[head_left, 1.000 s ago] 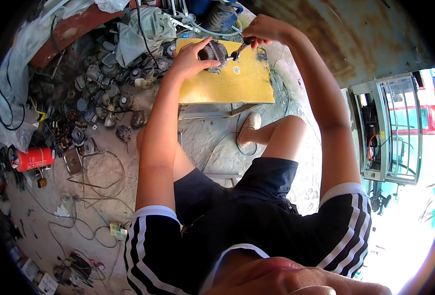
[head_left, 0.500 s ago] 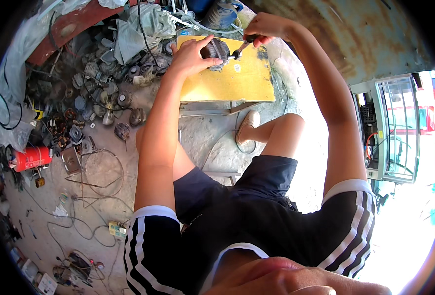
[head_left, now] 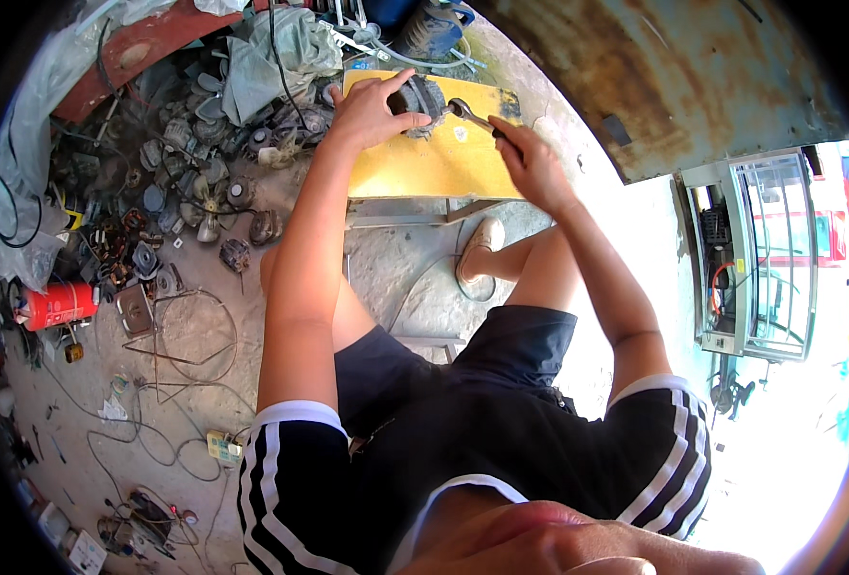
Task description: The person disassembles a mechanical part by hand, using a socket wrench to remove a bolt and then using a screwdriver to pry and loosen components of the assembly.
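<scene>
A dark, dirty metal motor housing [head_left: 422, 105] rests on the yellow board top [head_left: 415, 177] of a metal-framed stand. My left hand [head_left: 367, 110] grips it from the left, thumb and fingers spread around its body. My right hand [head_left: 534, 168] holds a wrench [head_left: 470, 115] by its dark handle, with the wrench head at the small shaft end on the right side of the housing.
Used motor parts [head_left: 204, 182], plastic sheeting [head_left: 271, 62] and a red canister [head_left: 60, 307] crowd the left. A hose and cables [head_left: 170, 431] lie on the floor. A rusty metal panel [head_left: 664, 67] and a glass-fronted cabinet [head_left: 760, 254] are at the right.
My right hand has swung down and toward me, turning the wrench so its handle now points toward the lower right. My left hand stays on the housing.
</scene>
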The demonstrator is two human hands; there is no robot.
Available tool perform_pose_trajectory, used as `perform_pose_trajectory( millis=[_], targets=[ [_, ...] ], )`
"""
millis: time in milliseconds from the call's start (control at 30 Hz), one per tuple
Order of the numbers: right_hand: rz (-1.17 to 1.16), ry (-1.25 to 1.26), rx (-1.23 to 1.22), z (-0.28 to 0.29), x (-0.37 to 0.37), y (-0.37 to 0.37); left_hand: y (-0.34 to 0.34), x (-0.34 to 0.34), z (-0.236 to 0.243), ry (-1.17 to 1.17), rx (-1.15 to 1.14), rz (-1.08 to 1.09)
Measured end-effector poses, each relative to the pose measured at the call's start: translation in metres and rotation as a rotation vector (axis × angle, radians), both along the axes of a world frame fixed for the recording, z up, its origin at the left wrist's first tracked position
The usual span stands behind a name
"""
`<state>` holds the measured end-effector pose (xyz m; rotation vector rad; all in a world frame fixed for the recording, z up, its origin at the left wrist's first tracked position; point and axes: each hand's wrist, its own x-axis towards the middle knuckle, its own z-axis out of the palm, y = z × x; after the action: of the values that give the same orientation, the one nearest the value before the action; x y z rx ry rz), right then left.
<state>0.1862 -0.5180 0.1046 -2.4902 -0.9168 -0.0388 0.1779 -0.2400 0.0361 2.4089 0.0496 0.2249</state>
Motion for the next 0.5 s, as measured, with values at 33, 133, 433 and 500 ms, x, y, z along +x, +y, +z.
perform_pose_trajectory(
  millis=[33, 133, 433, 500],
  targets=[
    [-0.007, -0.025, 0.053, -0.013, -0.009, 0.001, 0.002, -0.001, -0.001, -0.016, 0.018, 0.008],
    [-0.097, -0.017, 0.125, -0.053, -0.032, 0.01, 0.0, 0.0, -0.004, -0.03, 0.034, 0.006],
    [-0.174, 0.154, 0.365, -0.057, -0.017, 0.009, 0.002, 0.003, -0.005, 0.02, -0.002, 0.001],
    [-0.195, 0.264, 0.235, -0.025, 0.004, 0.003, 0.002, 0.002, -0.006, 0.032, 0.005, 0.006]
  ],
)
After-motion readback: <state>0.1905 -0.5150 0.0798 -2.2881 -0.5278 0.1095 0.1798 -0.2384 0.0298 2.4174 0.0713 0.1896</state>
